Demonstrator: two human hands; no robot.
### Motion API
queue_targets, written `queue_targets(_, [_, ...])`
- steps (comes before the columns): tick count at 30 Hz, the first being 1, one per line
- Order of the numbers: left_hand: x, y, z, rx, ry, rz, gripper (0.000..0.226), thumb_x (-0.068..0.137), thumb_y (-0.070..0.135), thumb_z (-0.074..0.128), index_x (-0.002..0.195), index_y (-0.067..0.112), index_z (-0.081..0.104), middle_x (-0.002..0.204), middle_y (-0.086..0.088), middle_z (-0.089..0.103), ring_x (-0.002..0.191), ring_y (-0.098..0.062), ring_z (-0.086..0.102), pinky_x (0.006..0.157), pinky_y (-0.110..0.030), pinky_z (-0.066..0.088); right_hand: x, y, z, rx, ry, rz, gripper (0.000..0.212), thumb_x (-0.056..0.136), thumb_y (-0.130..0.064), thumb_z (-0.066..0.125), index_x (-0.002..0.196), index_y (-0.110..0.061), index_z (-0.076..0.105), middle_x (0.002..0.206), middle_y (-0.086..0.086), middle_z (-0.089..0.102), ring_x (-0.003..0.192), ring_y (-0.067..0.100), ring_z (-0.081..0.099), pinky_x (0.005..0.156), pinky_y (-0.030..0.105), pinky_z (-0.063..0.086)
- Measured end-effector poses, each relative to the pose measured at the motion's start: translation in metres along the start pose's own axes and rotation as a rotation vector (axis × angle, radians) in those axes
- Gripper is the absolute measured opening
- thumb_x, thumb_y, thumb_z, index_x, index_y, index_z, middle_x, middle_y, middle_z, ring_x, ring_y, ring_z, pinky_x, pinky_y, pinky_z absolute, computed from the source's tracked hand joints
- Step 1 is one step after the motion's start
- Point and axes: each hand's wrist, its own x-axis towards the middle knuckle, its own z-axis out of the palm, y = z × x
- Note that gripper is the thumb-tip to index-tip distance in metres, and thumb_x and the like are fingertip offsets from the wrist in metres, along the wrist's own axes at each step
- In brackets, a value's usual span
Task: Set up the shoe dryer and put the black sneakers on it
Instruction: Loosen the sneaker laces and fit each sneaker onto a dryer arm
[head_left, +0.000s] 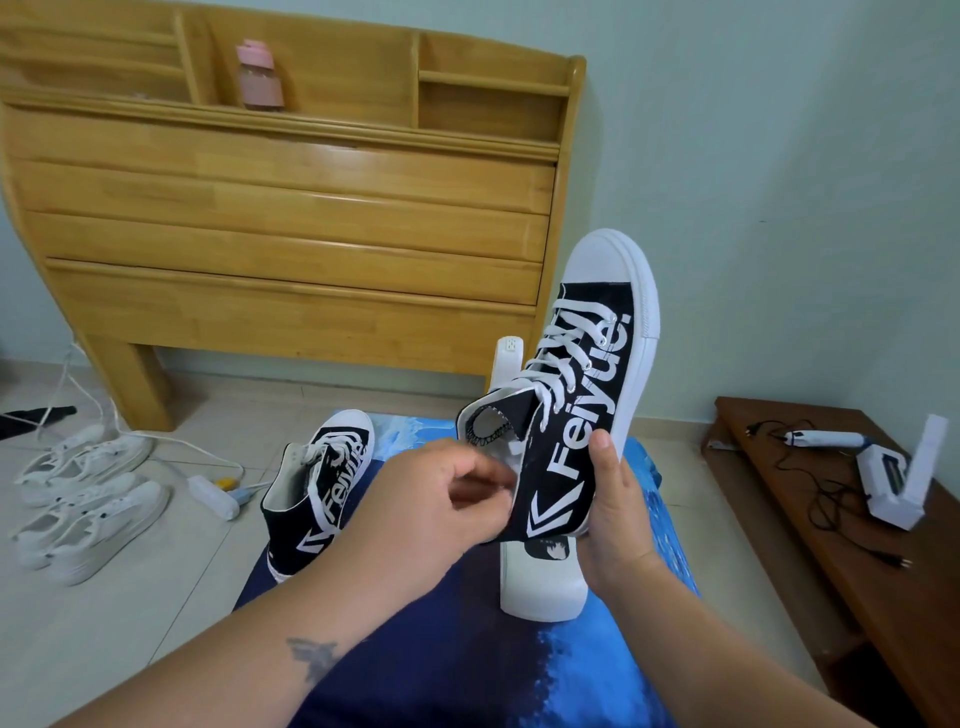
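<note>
- The right hand (615, 512) is wrapped around the heel and sole of a black high-top canvas sneaker (582, 395), thumb pressed on the printed side panel, toe cap pointing up and away.
- The left hand (441, 506) pinches the collar on the other side of the opening, fingers curled on the canvas edge, apparently spreading the mouth of the shoe.
- Just beneath both hands stands the white shoe dryer (540, 577) on a blue cloth (457, 665); one white drying arm (506, 369) rises just beyond the left hand, behind the held shoe. Whether a second arm is already inside the shoe cannot be told.
- The second black sneaker (324, 483) rests on the cloth to the left of the left hand, near it, not yet on the dryer.
- Handling judgement: the canvas upper is soft and folds easily, so the collar will collapse unless held open; the rubber sole and toe cap are stiff and give the firm grip. The shoe looks light enough for one hand.
- Best hold is likely as now: sole and heel for support, collar pulled wide, so the opening can slide down over the arm without the tongue or white laces (563, 358) snagging.
- White low sneakers (85, 499) lie well out to the left.
</note>
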Motion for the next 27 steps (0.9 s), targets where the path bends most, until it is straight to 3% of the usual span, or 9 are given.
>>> queue_targets(2, [-0.001, 0.004, 0.002, -0.033, -0.149, 0.004, 0.033, 0.073, 0.028, 0.062, 0.105, 0.031, 0.071, 0.114, 0.012, 0.066, 0.100, 0.000, 0.065, 0.089, -0.020, 0.050, 0.000, 0.000, 0.000, 0.006, -0.010, 0.007, 0.086, 0.062, -0.064, 0.077, 0.129, -0.014, 0.060, 0.123, 0.014, 0.070, 0.113, 0.033, 0.067, 0.095, 0.054, 0.053])
queue_targets(4, [0.000, 0.009, 0.004, -0.044, -0.275, -0.009, 0.042, 0.069, 0.037, 0.057, 0.109, 0.035, 0.067, 0.122, 0.015, 0.061, 0.111, -0.001, 0.059, 0.098, -0.026, 0.046, 0.000, 0.000, -0.001, 0.000, -0.015, 0.009, 0.089, 0.056, -0.066, 0.080, 0.128, -0.016, 0.061, 0.121, 0.013, 0.071, 0.112, 0.033, 0.068, 0.094, 0.054, 0.054])
queue_targets(9, [0.009, 0.018, 0.013, -0.051, -0.335, -0.042, 0.028, 0.079, 0.033, 0.066, 0.107, 0.035, 0.063, 0.106, 0.019, 0.071, 0.098, 0.007, 0.062, 0.081, -0.007, 0.047, -0.004, 0.001, 0.003, -0.025, -0.061, 0.031, 0.094, 0.048, -0.075, 0.079, 0.126, -0.026, 0.063, 0.120, 0.006, 0.073, 0.110, 0.030, 0.070, 0.093, 0.054, 0.054])
queue_targets(12, [0.014, 0.015, 0.020, 0.008, -0.259, -0.100, 0.021, 0.088, 0.032, 0.061, 0.109, 0.037, 0.063, 0.107, 0.020, 0.070, 0.098, 0.006, 0.060, 0.076, -0.006, 0.045, -0.004, -0.001, -0.001, -0.036, -0.130, 0.023, 0.089, 0.056, -0.071, 0.079, 0.129, -0.024, 0.061, 0.124, 0.009, 0.071, 0.114, 0.031, 0.067, 0.092, 0.052, 0.054])
queue_targets(16, [0.021, 0.009, 0.027, 0.198, -0.126, -0.152, 0.029, 0.097, 0.039, 0.045, 0.119, 0.029, 0.059, 0.109, 0.013, 0.064, 0.095, -0.006, 0.055, 0.068, -0.004, 0.036, -0.003, -0.011, -0.011, -0.070, -0.190, 0.059, 0.095, 0.059, -0.068, 0.078, 0.135, -0.017, 0.056, 0.127, 0.010, 0.069, 0.117, 0.028, 0.066, 0.091, 0.045, 0.055])
queue_targets(20, [0.021, 0.013, 0.036, 0.254, -0.246, -0.019, 0.031, 0.096, 0.038, 0.048, 0.125, 0.033, 0.056, 0.106, 0.025, 0.057, 0.092, 0.012, 0.050, 0.070, 0.008, 0.032, -0.005, -0.010, -0.014, -0.045, -0.140, 0.012, 0.105, 0.051, -0.079, 0.074, 0.135, -0.018, 0.056, 0.126, 0.007, 0.070, 0.116, 0.025, 0.067, 0.086, 0.037, 0.059])
queue_targets(23, [0.020, 0.017, 0.042, 0.269, -0.319, 0.021, 0.029, 0.089, 0.041, 0.058, 0.118, 0.040, 0.059, 0.102, 0.034, 0.058, 0.092, 0.026, 0.049, 0.073, 0.007, 0.033, -0.003, -0.010, -0.021, 0.010, -0.058, -0.029, 0.112, 0.045, -0.080, 0.077, 0.136, -0.019, 0.054, 0.128, 0.007, 0.069, 0.117, 0.026, 0.066, 0.096, 0.047, 0.054])
queue_targets(27, [0.023, 0.023, 0.037, 0.261, -0.326, -0.035, 0.022, 0.084, 0.047, 0.064, 0.105, 0.043, 0.065, 0.101, 0.032, 0.068, 0.092, 0.020, 0.058, 0.074, 0.001, 0.041, 0.006, -0.014, -0.041, 0.001, 0.046, -0.066, 0.112, 0.040, -0.081, 0.078, 0.132, -0.021, 0.057, 0.124, 0.006, 0.071, 0.115, 0.027, 0.067, 0.101, 0.055, 0.049])
